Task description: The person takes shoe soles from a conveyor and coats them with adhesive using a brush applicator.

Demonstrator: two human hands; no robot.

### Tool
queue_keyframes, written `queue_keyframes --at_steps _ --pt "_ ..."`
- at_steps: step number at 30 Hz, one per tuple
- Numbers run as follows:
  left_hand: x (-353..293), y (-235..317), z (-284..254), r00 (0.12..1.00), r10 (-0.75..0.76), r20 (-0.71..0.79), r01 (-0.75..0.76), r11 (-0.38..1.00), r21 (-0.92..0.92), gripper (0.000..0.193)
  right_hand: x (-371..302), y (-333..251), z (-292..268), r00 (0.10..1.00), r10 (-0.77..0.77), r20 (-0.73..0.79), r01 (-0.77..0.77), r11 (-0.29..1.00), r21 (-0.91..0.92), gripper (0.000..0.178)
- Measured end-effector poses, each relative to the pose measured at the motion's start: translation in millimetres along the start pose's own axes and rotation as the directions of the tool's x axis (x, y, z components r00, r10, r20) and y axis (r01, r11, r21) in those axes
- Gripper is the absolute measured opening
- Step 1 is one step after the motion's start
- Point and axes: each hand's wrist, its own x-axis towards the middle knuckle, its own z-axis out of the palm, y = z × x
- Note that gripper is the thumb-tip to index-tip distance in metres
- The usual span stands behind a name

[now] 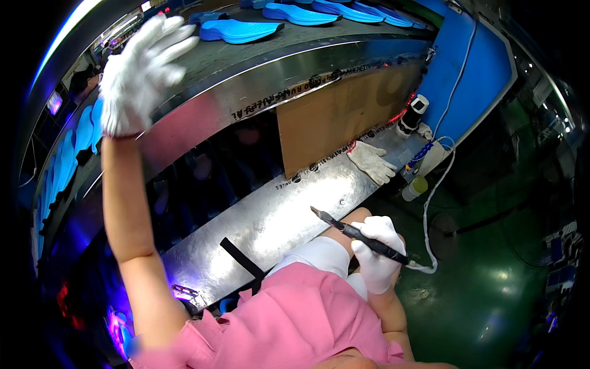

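Note:
My left hand (144,71), in a white knitted glove, is raised with its fingers spread and nothing in it. It hangs at the edge of a dark conveyor belt (246,56), close to a blue shoe sole (236,31) that lies on its side. More blue soles (301,13) lie in a row farther along. Over my lap, my right hand (378,252), in a white glove, is closed round a black pen-shaped tool (353,232) with a worn metal tip. A pale cable (425,267) runs from the tool's rear end.
A metal shelf (246,212) runs below the belt, with a cardboard sheet (344,114) leaning behind it. A spare white glove (372,162) rests on the shelf near a black-and-white cylinder (413,115). A blue panel (473,74) stands at the right. Several blue soles (64,163) line the left.

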Motion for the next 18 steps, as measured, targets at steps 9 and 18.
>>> queue_keyframes --at_steps 9,18 --pt "-59 -13 -23 0.577 -0.414 0.704 0.589 0.808 -0.007 0.023 -16 10 0 0.988 0.155 -0.016 -0.153 0.984 0.090 0.023" --pt "-66 162 -120 0.823 -0.561 0.092 0.339 0.354 -0.871 0.020 -32 34 -16 0.712 0.658 -0.247 -0.569 0.746 0.346 0.021"
